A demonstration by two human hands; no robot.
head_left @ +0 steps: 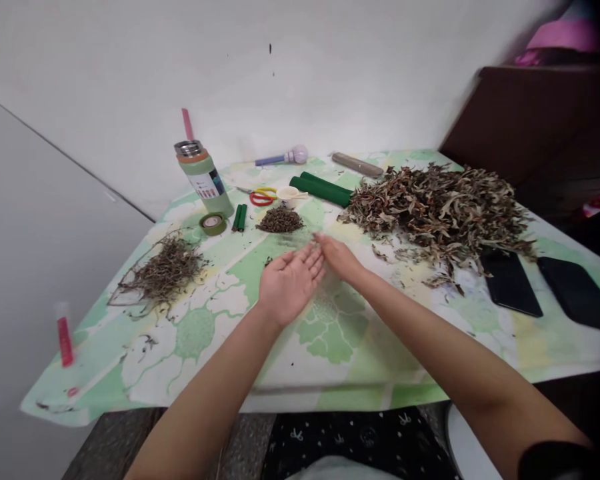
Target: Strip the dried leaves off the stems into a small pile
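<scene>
My left hand (291, 283) is palm up over the tablecloth, its fingers stretched toward the right. Nothing shows on its bare palm. My right hand (337, 257) meets the left fingertips from the right side; most of its fingers are hidden or blurred there, so I cannot tell if they hold anything. Just beyond both hands lies a small heap of dark crumbled leaves (281, 220). A large pile of dried leaves (440, 207) spreads to the right of my right hand. Off to the left is a tangle of dry stems (167, 270).
Behind the small heap are red-and-yellow scissors (263, 196), a small white cup (287, 195) and green rolls (323, 190). A flask (207, 183) stands at left beside a tape roll (213, 224) and short green tubes (239, 218). Two dark phones (513, 283) lie at right.
</scene>
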